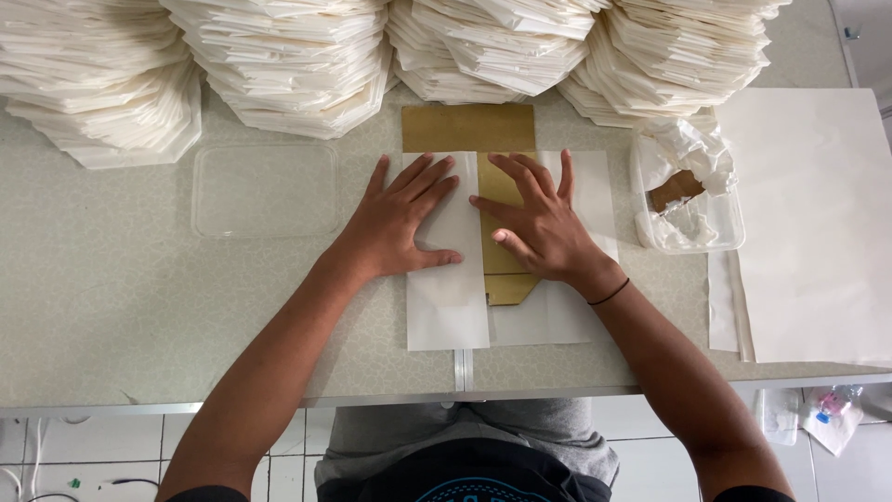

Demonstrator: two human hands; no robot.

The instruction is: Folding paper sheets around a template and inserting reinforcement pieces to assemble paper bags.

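A white paper sheet [448,307] lies on the table over a brown cardboard template [467,127], its two side flaps folded in over the card. My left hand [400,218] presses flat on the left flap, fingers spread. My right hand [539,223] rests flat on the right flap [567,316] and on the strip of brown card showing between the flaps. Neither hand grips anything.
Tall stacks of folded white paper [288,65] line the far edge. A clear plastic lid [265,189] lies to the left. At the right sit a clear tub [692,200] of crumpled white material and a pile of large white sheets [813,223].
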